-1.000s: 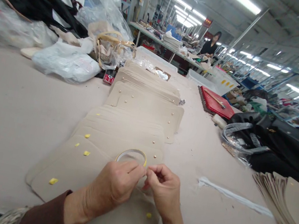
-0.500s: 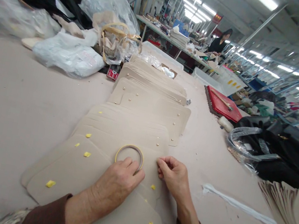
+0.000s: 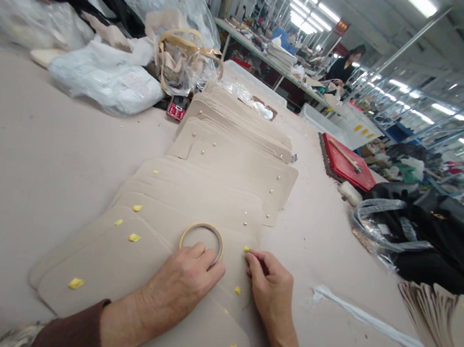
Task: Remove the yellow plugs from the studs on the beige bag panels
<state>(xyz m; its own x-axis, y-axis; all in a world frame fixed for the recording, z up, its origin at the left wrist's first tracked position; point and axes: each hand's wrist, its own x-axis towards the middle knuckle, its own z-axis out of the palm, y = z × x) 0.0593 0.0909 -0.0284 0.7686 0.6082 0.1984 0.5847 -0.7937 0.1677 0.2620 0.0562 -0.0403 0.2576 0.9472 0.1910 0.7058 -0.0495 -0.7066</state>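
A thin roll of yellow tape [image 3: 184, 235] is gripped in my left hand [image 3: 190, 274], which rests on overlapping beige bag panels [image 3: 150, 279]. Beyond it to the right, my right hand [image 3: 270, 282] is closed in a pinch, its fingertips at a small yellow tape piece [image 3: 246, 249] on a panel's right edge. Another tape piece [image 3: 237, 290] lies just below these fingers. Several more yellow bits, such as one tape square [image 3: 76, 283] at the lower left, are on the panels. Whether the right fingers still grip the tape or just touch it is hard to see.
Behind my hands are stacked beige panels with metal studs [image 3: 235, 156]. Plastic-wrapped goods [image 3: 105, 76] lie at the left. On the right are a red board [image 3: 350, 164], black bags [image 3: 450, 230], a white strip [image 3: 368, 320] and fanned panels [image 3: 441, 336]. A person [image 3: 344, 68] stands far back.
My right hand has shifted slightly down and right, and the yellow tape piece at its fingertips now shows. My left hand stays on the tape roll.
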